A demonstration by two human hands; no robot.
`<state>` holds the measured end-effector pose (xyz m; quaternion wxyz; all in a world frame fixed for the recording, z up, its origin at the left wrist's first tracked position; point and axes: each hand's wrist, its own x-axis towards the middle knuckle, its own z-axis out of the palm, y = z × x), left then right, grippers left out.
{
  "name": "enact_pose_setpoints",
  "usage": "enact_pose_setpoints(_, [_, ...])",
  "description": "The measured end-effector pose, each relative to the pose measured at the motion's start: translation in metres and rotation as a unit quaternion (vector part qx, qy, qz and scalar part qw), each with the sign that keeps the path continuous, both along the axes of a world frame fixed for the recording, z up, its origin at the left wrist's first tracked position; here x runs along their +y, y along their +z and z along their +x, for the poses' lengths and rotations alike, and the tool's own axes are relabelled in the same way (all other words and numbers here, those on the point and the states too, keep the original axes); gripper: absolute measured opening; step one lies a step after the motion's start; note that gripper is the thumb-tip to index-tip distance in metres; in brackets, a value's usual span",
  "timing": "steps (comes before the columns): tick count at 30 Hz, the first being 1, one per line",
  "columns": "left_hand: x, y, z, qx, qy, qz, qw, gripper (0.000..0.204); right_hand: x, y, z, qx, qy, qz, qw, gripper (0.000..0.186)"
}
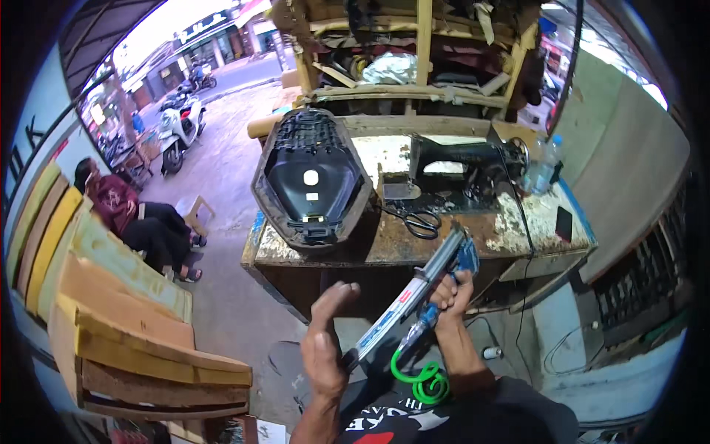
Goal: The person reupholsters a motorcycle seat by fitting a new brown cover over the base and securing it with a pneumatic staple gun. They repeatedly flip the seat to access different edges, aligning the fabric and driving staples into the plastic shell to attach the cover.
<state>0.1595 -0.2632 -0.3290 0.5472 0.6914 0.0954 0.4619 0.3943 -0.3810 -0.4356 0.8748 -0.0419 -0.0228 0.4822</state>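
My right hand is closed around the blue handle of a pneumatic staple gun, which I hold tilted in front of my body. Its long silver magazine slants down to the left, and a bright green coiled air hose hangs from the handle's fitting. Beside the magazine's lower end is my left hand, fingers stretched up; whether the palm touches the magazine I cannot tell. Ahead on the worktable, a motorcycle seat lies upside down, its black plastic base showing. Black-handled scissors rest to its right.
A black sewing machine stands on the worn worktable, with plastic bottles and a phone at its right. Wooden shelving rises behind. Wooden frames fill the lower left. A seated person and a parked scooter are farther left.
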Motion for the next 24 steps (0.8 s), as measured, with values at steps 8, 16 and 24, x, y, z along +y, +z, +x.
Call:
enact_pose_setpoints(8, [0.045,0.005,0.054,0.067,0.113,0.135,0.982,0.047,-0.022,0.081,-0.008,-0.326,0.080,-0.175,0.925,0.028])
enact_pose_setpoints(16, [0.199,-0.020,0.075,0.123,0.305,0.091,0.940,0.070,0.082,0.177,0.055,-0.761,-0.003,-0.482,0.435,0.048])
enact_pose_setpoints(24, [0.261,-0.017,0.103,0.035,0.081,-0.390,0.917,0.075,0.164,0.201,0.084,-0.753,0.219,-0.547,0.292,0.048])
